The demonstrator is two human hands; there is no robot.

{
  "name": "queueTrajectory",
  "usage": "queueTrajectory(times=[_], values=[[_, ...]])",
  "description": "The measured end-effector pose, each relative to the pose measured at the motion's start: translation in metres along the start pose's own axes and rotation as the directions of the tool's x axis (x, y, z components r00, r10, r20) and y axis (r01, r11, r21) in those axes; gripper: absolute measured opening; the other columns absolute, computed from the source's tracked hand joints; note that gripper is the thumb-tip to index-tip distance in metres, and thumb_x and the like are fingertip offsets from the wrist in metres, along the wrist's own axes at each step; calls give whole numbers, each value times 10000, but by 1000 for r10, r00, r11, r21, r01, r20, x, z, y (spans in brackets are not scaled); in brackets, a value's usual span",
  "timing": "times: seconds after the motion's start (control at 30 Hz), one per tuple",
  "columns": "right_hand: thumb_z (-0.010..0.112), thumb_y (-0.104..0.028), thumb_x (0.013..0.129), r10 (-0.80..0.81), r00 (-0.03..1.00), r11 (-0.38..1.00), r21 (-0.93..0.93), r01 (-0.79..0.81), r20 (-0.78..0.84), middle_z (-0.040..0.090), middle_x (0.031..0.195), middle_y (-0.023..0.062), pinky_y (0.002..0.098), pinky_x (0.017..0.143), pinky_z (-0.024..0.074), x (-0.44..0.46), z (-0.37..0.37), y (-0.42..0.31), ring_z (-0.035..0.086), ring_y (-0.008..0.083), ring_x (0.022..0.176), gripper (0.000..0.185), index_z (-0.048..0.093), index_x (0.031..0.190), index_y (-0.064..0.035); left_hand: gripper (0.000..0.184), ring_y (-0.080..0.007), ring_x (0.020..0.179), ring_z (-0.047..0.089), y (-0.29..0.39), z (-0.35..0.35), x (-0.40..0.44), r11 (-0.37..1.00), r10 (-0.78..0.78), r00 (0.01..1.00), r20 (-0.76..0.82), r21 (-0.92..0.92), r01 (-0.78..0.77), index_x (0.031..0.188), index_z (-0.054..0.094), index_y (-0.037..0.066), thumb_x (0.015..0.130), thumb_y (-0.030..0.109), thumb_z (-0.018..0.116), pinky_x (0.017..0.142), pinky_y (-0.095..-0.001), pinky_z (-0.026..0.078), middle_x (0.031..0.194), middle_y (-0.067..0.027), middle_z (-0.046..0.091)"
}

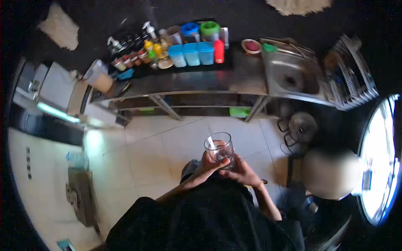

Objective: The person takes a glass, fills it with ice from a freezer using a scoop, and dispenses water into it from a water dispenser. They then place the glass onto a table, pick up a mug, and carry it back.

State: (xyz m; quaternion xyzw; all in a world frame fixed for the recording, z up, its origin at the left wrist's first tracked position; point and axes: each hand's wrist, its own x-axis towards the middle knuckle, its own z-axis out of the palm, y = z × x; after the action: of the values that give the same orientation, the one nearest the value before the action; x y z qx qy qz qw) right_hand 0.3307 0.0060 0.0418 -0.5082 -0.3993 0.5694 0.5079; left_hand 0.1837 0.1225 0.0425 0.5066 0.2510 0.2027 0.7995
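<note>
A clear drinking glass (218,143) is held upright in front of my body, its round rim facing up. Around its left side wrap the fingers of my left hand (208,166), with the thumb across the front. My right hand (243,172) is closed against the lower right of the glass, near its base. Part of the fingers on the far side shows only through the glass. Whether the glass holds anything is hard to make out.
Ahead stands a steel counter (197,82) with blue-lidded containers (191,54), a red bottle (219,51) and several jars. To its right are a sink (289,75) and a dish rack (351,75). Another person (293,209) is close on my right. A water bottle (77,160) stands left.
</note>
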Motion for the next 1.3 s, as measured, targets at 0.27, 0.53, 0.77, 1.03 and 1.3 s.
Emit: queueTrajectory(times=[0.27, 0.53, 0.77, 1.03, 1.3], values=[[802, -230, 842, 118, 935, 952, -305, -11, 335, 625, 1220, 141, 360, 918, 502, 114, -10, -27, 600, 198, 1085, 820, 323, 1464, 4, 657, -165, 1121, 567, 10, -55, 22, 981, 156, 923, -352, -54, -187, 1331, 436, 26, 819, 187, 815, 951, -326, 491, 1168, -93, 591], [768, -219, 873, 135, 931, 954, -299, -29, 340, 643, 1194, 142, 371, 874, 534, 234, 79, -14, 634, 231, 1074, 687, 378, 1408, -35, 703, -186, 1151, 559, 64, -181, 28, 994, 92, 893, -440, -9, -107, 1323, 427, 27, 768, 123, 848, 997, -360, 470, 1204, -100, 566], [738, -222, 905, 292, 870, 891, -443, -97, 398, 599, 1174, 120, 362, 873, 530, 370, 183, -35, 640, 214, 1051, 583, 422, 1362, -45, 748, -273, 1272, 519, 106, -344, 4, 940, 339, 804, -489, 136, -314, 1295, 422, 81, 701, 129, 875, 1032, -411, 476, 1273, -123, 556], [694, -278, 935, 287, 699, 873, -480, 90, 655, 615, 1195, 141, 382, 902, 523, 510, 237, 39, 649, 255, 1080, 528, 456, 1357, -68, 710, -251, 1162, 573, 145, -448, -61, 933, 246, 478, -843, 72, -353, 1266, 432, 35, 700, 86, 858, 967, -386, 506, 1207, -132, 589], [710, -391, 910, 338, 542, 824, -520, 224, 769, 674, 1060, 131, 393, 832, 538, 646, 395, 57, 676, 271, 921, 586, 467, 1359, -102, 677, -254, 1119, 572, 169, -570, -103, 958, 155, 241, -958, 87, -273, 1225, 414, 45, 683, -2, 817, 929, -404, 524, 1171, -131, 547]])
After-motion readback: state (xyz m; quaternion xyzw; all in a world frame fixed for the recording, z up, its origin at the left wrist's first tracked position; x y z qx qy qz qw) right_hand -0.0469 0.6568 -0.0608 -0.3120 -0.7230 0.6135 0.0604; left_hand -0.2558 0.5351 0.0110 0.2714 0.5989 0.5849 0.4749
